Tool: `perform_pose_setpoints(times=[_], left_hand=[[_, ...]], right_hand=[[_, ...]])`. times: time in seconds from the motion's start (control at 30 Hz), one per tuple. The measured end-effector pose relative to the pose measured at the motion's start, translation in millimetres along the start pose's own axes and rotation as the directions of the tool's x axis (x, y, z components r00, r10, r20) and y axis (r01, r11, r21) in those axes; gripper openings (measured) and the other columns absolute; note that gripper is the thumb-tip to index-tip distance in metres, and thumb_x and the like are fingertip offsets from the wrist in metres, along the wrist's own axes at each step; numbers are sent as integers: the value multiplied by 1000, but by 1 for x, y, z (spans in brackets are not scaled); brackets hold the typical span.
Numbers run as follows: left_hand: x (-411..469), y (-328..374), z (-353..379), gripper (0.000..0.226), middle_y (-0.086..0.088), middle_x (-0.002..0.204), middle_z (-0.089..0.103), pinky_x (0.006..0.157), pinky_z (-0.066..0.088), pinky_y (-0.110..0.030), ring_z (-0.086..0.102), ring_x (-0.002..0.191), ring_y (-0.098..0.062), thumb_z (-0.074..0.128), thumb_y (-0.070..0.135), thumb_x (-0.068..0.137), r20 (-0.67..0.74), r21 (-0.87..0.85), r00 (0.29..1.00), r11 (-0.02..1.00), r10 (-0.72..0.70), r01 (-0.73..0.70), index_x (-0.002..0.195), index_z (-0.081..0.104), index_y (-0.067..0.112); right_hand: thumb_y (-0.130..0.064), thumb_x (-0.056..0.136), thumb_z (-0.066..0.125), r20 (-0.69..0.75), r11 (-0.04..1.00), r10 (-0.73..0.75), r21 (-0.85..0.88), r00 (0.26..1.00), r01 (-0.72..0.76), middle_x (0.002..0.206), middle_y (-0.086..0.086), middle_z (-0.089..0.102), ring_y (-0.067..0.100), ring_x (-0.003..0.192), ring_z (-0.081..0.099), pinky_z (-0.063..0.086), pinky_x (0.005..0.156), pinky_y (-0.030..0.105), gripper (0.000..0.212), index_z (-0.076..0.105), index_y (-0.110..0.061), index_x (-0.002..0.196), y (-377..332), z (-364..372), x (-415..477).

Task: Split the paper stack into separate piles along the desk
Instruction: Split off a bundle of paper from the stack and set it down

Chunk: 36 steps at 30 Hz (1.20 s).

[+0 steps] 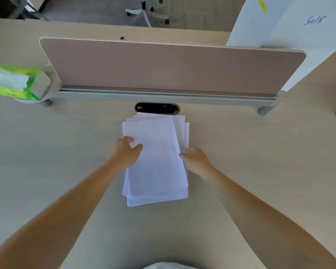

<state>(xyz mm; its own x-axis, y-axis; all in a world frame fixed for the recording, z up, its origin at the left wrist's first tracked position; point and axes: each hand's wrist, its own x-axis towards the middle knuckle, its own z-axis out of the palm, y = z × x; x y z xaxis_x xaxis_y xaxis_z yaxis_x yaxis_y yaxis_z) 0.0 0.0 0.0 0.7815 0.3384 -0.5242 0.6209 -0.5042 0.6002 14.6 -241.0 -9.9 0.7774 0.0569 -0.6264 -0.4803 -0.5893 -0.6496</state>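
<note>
A white paper stack (pixel 156 162) lies flat on the pale wood-grain desk (pixel 66 152), in the middle of it, long side running away from the person. The sheets are unevenly squared: edges fan out at the far end and along the right side, and lower sheets jut out at the near left corner. The top sheet sits slightly askew. The left hand (pixel 127 152) grips the stack's left edge with curled fingers, and the right hand (pixel 194 160) pinches the right edge.
</note>
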Motion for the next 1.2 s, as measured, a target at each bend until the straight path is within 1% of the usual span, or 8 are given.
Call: perform_pose_setpoints(times=[0.17,0.23,0.33,0.5,0.83,0.97,1.07,1.2], left_hand=[[23,-17,1,58,-13,138,46,80,44,-33,58,105,-31,53,35,90,18,83,976,973,-217,215,141,44,12],[25,-22,1,44,-12,115,60,73,39,-31,56,89,-28,55,35,87,91,-41,958,960,-272,277,123,57,11],[27,-30,2,26,-8,82,52,68,36,-32,47,71,-22,57,38,70,142,-225,951,927,-275,302,87,59,17],[30,-43,-3,6,-4,83,55,74,41,-34,50,77,-21,62,26,80,170,-329,950,894,-261,304,79,59,21],[43,-49,-4,16,-6,89,59,83,52,-38,61,89,-25,65,25,84,248,-312,882,829,-402,465,91,64,10],[39,-48,-2,13,-8,85,55,79,51,-35,55,81,-27,63,22,84,237,-336,893,830,-382,444,85,60,9],[36,-50,-2,10,-8,85,53,75,48,-34,50,78,-25,62,20,83,231,-348,900,832,-370,432,83,57,12],[34,-49,-5,18,-8,87,60,81,54,-36,58,79,-25,63,24,82,232,-375,897,817,-375,439,89,66,8]], right_hand=[[-20,80,50,-19,991,113,-64,993,-114,63,-2,37,18,61,38,28,56,30,21,35,-20,65,-10,12,15],[-22,80,51,-34,986,143,-80,989,-146,62,-1,35,19,60,36,25,54,30,24,32,-20,65,-8,18,16],[-22,81,50,-45,983,150,-104,988,-154,61,-1,36,19,57,35,25,53,28,24,33,-19,65,-5,21,16],[-25,84,55,-82,982,191,29,978,-189,70,3,47,20,61,43,33,57,28,13,47,-15,78,1,27,19],[-25,85,59,-21,963,238,139,971,-233,64,3,34,21,60,33,26,58,30,26,39,-17,70,0,32,16],[-32,89,62,32,932,311,183,950,-312,69,6,47,22,62,45,33,58,29,22,56,-12,80,-1,34,17],[-35,91,63,147,863,346,337,927,-376,102,10,73,27,85,67,49,71,31,27,66,-12,105,-5,38,19],[-33,91,63,126,898,326,269,937,-348,106,-1,67,25,101,65,52,89,35,28,60,-19,115,-5,44,26]])
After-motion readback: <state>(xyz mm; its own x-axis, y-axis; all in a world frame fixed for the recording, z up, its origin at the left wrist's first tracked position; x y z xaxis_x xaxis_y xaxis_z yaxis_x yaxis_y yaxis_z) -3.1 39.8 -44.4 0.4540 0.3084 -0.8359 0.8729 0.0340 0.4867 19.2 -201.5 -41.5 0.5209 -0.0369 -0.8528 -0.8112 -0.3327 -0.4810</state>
